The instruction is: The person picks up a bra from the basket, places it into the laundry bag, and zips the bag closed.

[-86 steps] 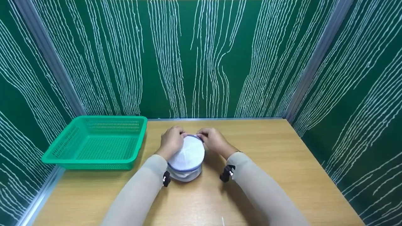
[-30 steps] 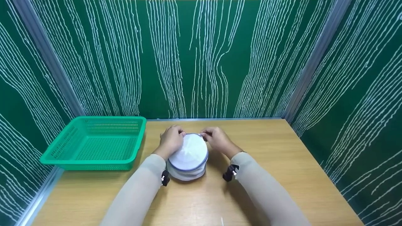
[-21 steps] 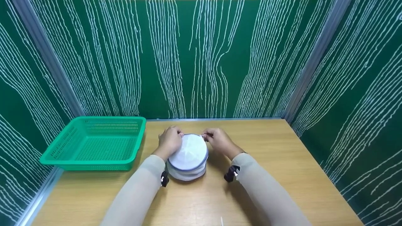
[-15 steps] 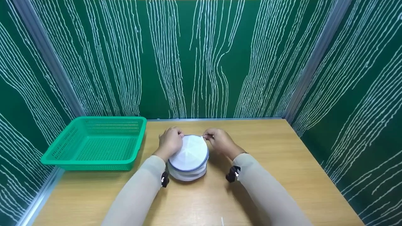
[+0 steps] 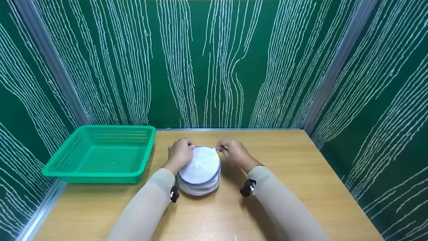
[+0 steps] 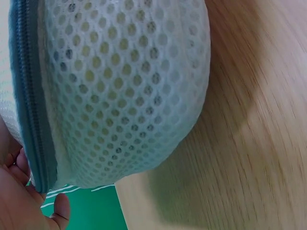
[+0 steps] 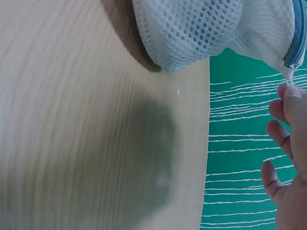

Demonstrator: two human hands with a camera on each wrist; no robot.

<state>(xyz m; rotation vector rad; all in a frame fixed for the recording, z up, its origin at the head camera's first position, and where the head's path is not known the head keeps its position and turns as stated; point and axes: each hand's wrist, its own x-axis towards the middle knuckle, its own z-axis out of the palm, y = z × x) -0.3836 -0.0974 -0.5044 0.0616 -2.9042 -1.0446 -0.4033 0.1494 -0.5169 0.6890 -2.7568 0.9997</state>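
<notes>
A round white mesh laundry bag (image 5: 200, 165) stands on the table with its flat top tilted toward me. A blue zipper (image 6: 29, 96) runs round the edge of that top. My left hand (image 5: 180, 154) grips the far left of the rim. At the far right of the rim, my right hand (image 5: 234, 153) pinches a small white tab (image 7: 287, 73) between thumb and forefinger, its other fingers loosely bent in the right wrist view. Yellowish and dark patches show through the mesh (image 6: 120, 86); what they are I cannot tell.
A green plastic basket (image 5: 97, 177) with perforated walls stands to the left on the wooden table (image 5: 284, 187). Green panels (image 5: 214, 67) with white wavy lines enclose the back and sides. A thin pale strip (image 5: 235, 238) lies at the near edge.
My right hand has shifted a little to the right along the rim, away from my left hand. The bag's top has turned and spread slightly rightward. The basket stays put.
</notes>
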